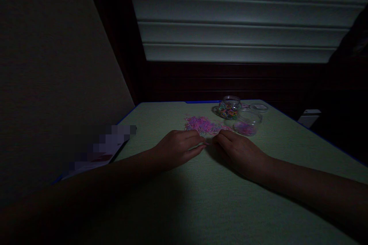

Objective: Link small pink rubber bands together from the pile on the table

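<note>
A loose pile of thin pink and purple elastic bands (199,124) lies on the pale green table, just beyond both hands. My left hand (182,147) is closed in a pinch at the near edge of the pile. A tiny pale pinkish thing shows at its fingertips, too small and dim to name. Close by on the right, my right hand (238,151) is closed too, its fingers bent down and together. Whatever it may hold is hidden behind the fingers. Behind my right hand stands a clear jar (250,122) with some pink and purple bands in it.
Another clear jar (230,108), full of many-coloured hair ties, stands at the back right beside a clear round lid (259,107). A dark-edged item with printed paper (100,157) lies at the table's left edge. Behind the table (207,199) are a dark wooden frame and pale slats.
</note>
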Action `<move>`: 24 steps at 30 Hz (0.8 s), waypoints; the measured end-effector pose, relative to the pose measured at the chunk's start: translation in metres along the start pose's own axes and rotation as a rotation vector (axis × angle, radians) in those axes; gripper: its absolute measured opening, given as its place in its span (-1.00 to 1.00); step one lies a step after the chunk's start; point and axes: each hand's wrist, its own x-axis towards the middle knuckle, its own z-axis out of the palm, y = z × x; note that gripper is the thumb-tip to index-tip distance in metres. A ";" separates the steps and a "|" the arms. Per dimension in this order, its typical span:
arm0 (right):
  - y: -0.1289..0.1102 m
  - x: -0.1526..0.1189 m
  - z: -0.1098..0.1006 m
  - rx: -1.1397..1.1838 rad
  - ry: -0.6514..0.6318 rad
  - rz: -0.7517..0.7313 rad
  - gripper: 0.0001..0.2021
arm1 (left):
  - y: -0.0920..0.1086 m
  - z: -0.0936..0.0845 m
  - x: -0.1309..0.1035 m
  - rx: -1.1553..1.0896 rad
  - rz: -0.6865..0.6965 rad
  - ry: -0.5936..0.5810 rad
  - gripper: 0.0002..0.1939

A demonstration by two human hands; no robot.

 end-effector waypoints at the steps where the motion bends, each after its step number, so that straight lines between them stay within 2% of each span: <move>1: 0.000 0.000 0.000 -0.010 0.007 -0.005 -0.89 | 0.000 0.000 0.000 0.001 0.009 0.005 -0.80; 16: 0.000 0.000 0.000 0.054 -0.017 0.009 -0.88 | -0.002 -0.001 -0.002 0.040 0.066 -0.016 -0.80; 20: -0.001 0.002 0.000 0.167 0.012 0.032 -0.87 | -0.003 -0.001 -0.003 0.054 0.089 0.016 -0.81; 24: -0.001 0.004 -0.002 0.390 0.096 0.116 -0.88 | -0.003 0.000 -0.004 0.091 0.117 0.045 -0.81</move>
